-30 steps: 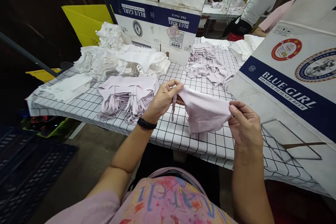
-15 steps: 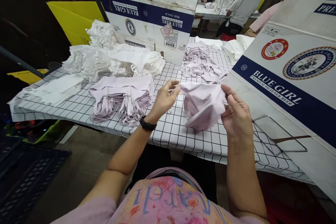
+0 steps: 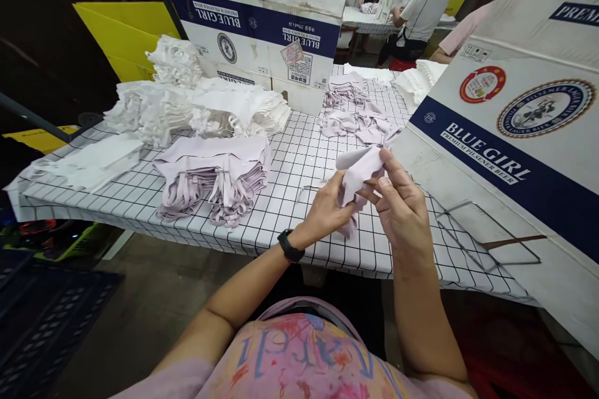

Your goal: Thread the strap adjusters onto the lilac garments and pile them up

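Note:
Both my hands hold one pale lilac fabric piece (image 3: 358,169) above a table with a black-grid white cloth (image 3: 299,224). My left hand (image 3: 327,211), with a black band on its wrist, pinches the fabric's lower part. My right hand (image 3: 402,209) grips the bunched fabric from the right, fingers curled. A neat stack of the same lilac pieces (image 3: 215,171) lies to the left of my hands.
Heaps of white fabric (image 3: 196,103) sit at the back left, loose lilac pieces (image 3: 360,121) at the back middle. Blue Girl cardboard boxes stand behind (image 3: 262,25) and at the right (image 3: 510,137). Other people work at a far table (image 3: 421,6).
The fabric was stretched wide between my hands; now my left hand has come right to meet my right hand, and the piece is folded and bunched between them.

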The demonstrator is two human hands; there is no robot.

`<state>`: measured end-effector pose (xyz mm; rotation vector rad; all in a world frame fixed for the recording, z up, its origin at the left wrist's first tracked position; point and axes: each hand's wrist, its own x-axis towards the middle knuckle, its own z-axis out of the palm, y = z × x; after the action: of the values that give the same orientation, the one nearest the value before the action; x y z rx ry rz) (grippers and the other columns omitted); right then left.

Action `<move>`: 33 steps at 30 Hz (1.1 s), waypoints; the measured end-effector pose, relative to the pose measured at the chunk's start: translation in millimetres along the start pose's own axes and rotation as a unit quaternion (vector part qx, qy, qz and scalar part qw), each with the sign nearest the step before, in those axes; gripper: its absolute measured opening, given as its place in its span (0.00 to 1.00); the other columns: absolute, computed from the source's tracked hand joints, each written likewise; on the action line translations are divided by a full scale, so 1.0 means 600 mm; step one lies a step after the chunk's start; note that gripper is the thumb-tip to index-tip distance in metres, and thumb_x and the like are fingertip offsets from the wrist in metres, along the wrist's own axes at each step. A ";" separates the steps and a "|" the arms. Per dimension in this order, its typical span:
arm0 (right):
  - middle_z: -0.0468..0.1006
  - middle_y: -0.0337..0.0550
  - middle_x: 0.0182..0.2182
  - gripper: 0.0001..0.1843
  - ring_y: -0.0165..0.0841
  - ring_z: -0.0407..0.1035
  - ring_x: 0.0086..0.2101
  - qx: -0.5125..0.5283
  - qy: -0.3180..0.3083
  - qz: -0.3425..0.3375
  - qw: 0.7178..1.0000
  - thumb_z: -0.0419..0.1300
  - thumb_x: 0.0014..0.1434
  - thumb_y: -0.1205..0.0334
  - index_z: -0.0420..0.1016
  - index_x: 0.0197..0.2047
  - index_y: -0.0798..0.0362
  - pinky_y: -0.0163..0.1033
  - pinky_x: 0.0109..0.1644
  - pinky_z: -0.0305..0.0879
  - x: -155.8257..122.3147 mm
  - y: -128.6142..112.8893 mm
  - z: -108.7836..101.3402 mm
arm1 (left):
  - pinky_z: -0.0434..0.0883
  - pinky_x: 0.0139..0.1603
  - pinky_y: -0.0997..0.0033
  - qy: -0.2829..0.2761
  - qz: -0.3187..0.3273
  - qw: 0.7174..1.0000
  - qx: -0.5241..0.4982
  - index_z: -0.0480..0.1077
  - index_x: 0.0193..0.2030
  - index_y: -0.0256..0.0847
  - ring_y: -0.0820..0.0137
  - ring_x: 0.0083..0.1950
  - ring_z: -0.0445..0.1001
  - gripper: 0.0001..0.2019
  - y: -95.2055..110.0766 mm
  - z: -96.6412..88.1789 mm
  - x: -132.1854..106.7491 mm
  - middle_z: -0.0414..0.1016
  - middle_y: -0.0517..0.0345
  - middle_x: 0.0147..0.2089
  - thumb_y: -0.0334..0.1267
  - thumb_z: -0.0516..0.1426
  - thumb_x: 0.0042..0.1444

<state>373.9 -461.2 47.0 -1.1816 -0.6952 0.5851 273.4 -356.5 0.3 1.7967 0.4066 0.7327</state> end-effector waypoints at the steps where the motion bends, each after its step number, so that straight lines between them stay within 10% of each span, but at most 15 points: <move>1: 0.78 0.42 0.56 0.28 0.38 0.76 0.51 -0.020 0.007 -0.006 1.000 0.66 0.64 0.53 0.72 0.66 0.39 0.48 0.59 0.76 0.000 0.002 -0.005 | 0.69 0.44 0.68 -0.013 -0.023 0.998 -0.064 0.69 0.56 0.44 0.66 0.43 0.72 0.14 0.001 -0.004 0.003 0.75 0.56 0.43 0.40 0.57 0.65; 7: 0.81 0.44 0.51 0.30 0.39 0.76 0.52 -0.112 0.033 -0.018 0.993 0.65 0.64 0.56 0.71 0.68 0.44 0.52 0.65 0.69 0.017 0.039 -0.042 | 0.61 0.24 0.76 -0.095 -0.223 0.887 -0.392 0.74 0.38 0.34 0.77 0.26 0.64 0.16 -0.007 -0.038 0.012 0.68 0.61 0.28 0.48 0.65 0.59; 15: 0.80 0.44 0.47 0.18 0.36 0.75 0.46 -0.153 0.071 0.035 0.985 0.61 0.66 0.44 0.79 0.52 0.46 0.42 0.50 0.73 -0.036 0.063 -0.042 | 0.73 0.26 0.77 -0.062 -0.294 0.805 -0.512 0.74 0.39 0.34 0.75 0.26 0.71 0.11 -0.006 -0.055 0.015 0.72 0.58 0.27 0.43 0.61 0.65; 19: 0.74 0.40 0.29 0.22 0.34 0.68 0.33 -0.231 0.124 0.003 0.965 0.58 0.68 0.41 0.75 0.32 0.49 0.38 0.38 0.67 -0.071 0.087 -0.055 | 0.70 0.22 0.79 -0.051 -0.300 0.798 -0.521 0.74 0.39 0.34 0.76 0.24 0.70 0.12 -0.003 -0.057 0.016 0.71 0.59 0.27 0.43 0.59 0.68; 24: 0.77 0.41 0.30 0.21 0.36 0.71 0.35 -0.141 0.029 0.037 0.989 0.62 0.65 0.41 0.80 0.34 0.50 0.41 0.41 0.70 -0.070 0.105 -0.057 | 0.72 0.25 0.78 -0.072 -0.290 0.802 -0.516 0.75 0.41 0.34 0.74 0.27 0.73 0.13 0.004 -0.051 0.018 0.75 0.56 0.30 0.44 0.58 0.68; 33: 0.70 0.36 0.22 0.16 0.28 0.63 0.24 -0.109 0.105 -0.002 0.988 0.71 0.58 0.47 0.79 0.29 0.51 0.33 0.24 0.62 -0.022 0.027 -0.052 | 0.73 0.31 0.79 -0.062 -0.207 0.893 -0.394 0.76 0.39 0.34 0.75 0.33 0.74 0.16 0.004 -0.086 0.026 0.77 0.54 0.35 0.49 0.63 0.64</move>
<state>387.7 -485.7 22.4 -1.4223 -0.5908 0.3803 251.0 -310.8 17.9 0.9337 0.3246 0.3851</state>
